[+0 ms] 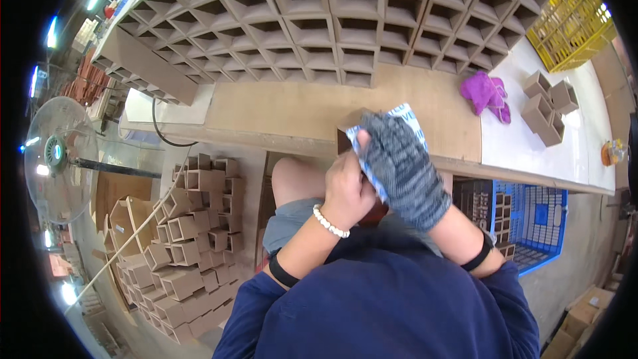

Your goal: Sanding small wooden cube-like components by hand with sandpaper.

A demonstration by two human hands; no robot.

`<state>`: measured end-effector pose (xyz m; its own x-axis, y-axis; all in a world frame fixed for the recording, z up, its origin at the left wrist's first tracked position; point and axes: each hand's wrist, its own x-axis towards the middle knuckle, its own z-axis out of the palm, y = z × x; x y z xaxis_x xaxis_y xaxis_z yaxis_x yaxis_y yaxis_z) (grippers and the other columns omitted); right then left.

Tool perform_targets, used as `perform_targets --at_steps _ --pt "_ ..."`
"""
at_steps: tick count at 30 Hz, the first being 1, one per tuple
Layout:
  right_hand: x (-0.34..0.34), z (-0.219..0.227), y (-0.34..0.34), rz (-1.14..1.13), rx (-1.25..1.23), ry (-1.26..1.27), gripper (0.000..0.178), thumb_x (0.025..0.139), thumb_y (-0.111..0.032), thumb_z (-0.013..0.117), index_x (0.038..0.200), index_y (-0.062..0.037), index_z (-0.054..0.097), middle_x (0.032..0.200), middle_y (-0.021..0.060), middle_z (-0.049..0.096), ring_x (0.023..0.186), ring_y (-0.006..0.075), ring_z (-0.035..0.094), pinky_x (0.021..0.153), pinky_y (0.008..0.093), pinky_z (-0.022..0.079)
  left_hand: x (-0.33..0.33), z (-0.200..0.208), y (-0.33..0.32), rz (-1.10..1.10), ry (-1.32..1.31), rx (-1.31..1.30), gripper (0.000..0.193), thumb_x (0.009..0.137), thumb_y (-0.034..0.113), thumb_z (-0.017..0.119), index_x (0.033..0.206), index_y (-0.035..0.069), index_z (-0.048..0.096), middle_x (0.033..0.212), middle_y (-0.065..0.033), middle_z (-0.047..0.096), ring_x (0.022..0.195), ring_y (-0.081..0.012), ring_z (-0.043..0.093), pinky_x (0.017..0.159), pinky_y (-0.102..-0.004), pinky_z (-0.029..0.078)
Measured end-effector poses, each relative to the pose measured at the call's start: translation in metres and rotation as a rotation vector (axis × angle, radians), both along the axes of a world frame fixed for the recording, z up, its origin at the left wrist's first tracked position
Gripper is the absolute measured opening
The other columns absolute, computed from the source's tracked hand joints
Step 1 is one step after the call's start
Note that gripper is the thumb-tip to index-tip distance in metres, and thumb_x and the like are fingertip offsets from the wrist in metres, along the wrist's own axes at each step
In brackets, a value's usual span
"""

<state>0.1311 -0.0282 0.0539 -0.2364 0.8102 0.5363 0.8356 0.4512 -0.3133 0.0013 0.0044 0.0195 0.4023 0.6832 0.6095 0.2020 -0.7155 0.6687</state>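
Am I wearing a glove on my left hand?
No, the left hand is bare, with a white beaded bracelet at its wrist, and the grey knit glove is on the right hand.

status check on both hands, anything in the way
Right hand, gloved, gripping white-and-blue sheet. Left hand curled close beside, its hold hidden. Sheet partly covered. No obstruction visible; purple cloth lies apart.

The left arm (302, 249) and right arm (458, 236) are bending in, bringing the hands close together in front of the tummy. The bare left hand (350, 187) is curling, with some fingers hiding. The gloved right hand (401, 163) is sitting a bit farther forward, gripping tight. The left wrist (339, 215) is wearing white beads (326, 223).
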Motion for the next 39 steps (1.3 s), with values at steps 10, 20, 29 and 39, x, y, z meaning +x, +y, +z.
perform_targets --at_steps 10,20,29,39 --pt "-0.005 -0.008 0.001 -0.051 0.022 -0.068 0.034 0.077 -0.012 0.05 0.109 -0.0009 0.054 0.111 0.0151 0.054 0.109 0.0294 0.049 0.098 0.0421 0.033 -0.001 -0.017 0.002 -0.067 -0.005 0.054 0.019 0.077 0.003 0.056 0.092 -0.002 0.048 0.064 -0.0138 0.05 0.058 -0.0318 0.049 0.051 -0.0401 0.039" --pt "-0.003 -0.006 0.0 -0.033 -0.006 -0.018 0.038 0.082 -0.006 0.044 0.119 0.0017 0.047 0.116 0.0191 0.052 0.111 0.0322 0.047 0.097 0.0426 0.033 0.0 -0.011 0.0 -0.018 0.031 -0.061 0.023 0.075 -0.001 0.055 0.097 -0.002 0.049 0.072 -0.0149 0.054 0.065 -0.0338 0.053 0.056 -0.0398 0.042" --pt "0.004 0.007 -0.002 -0.025 -0.112 -0.085 0.033 0.076 -0.007 0.052 0.109 -0.0026 0.054 0.105 0.0142 0.056 0.103 0.0285 0.051 0.095 0.0406 0.034 -0.002 -0.011 -0.004 -0.003 0.016 -0.176 0.014 0.076 0.002 0.055 0.088 0.0 0.048 0.068 -0.014 0.051 0.063 -0.0331 0.051 0.055 -0.04 0.04" --pt "0.011 0.013 -0.011 -0.094 -0.151 -0.151 0.034 0.076 -0.009 0.052 0.11 -0.004 0.054 0.107 0.0162 0.055 0.106 0.0293 0.049 0.098 0.0425 0.032 0.0 -0.01 -0.01 -0.021 0.03 -0.297 0.013 0.076 0.003 0.055 0.086 0.001 0.048 0.069 -0.0143 0.052 0.065 -0.0336 0.052 0.056 -0.0399 0.041"
